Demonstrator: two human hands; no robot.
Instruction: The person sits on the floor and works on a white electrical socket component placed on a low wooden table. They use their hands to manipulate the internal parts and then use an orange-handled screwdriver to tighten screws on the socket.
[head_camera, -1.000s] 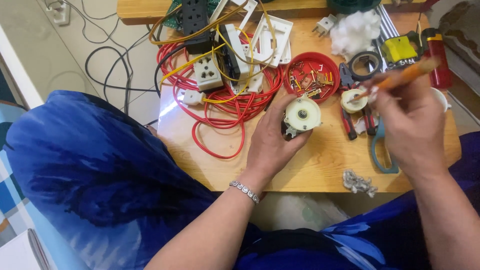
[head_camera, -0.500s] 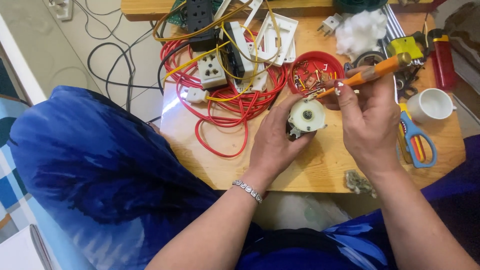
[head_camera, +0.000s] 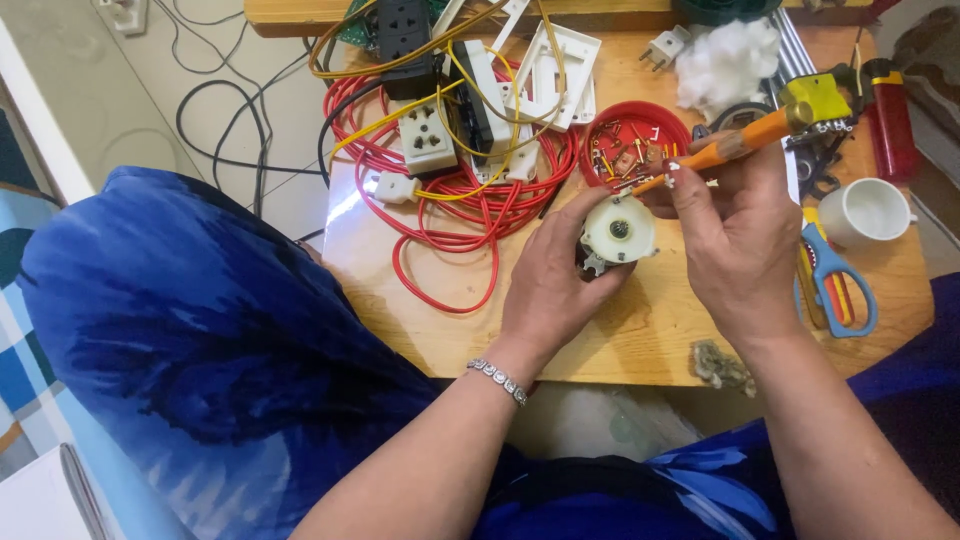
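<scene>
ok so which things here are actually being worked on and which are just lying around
In use:
left hand holding the round white part
right hand holding the orange screwdriver

Lying about:
red wire coil
white socket
red dish of small parts
blue scissors
white cup
cotton wad

Round white part (head_camera: 619, 230) held face-up; orange screwdriver (head_camera: 722, 152) tilted above it.

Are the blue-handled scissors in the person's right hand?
No, the scissors lie on the wooden table beside the right hand, which holds an orange-handled screwdriver instead.
</scene>
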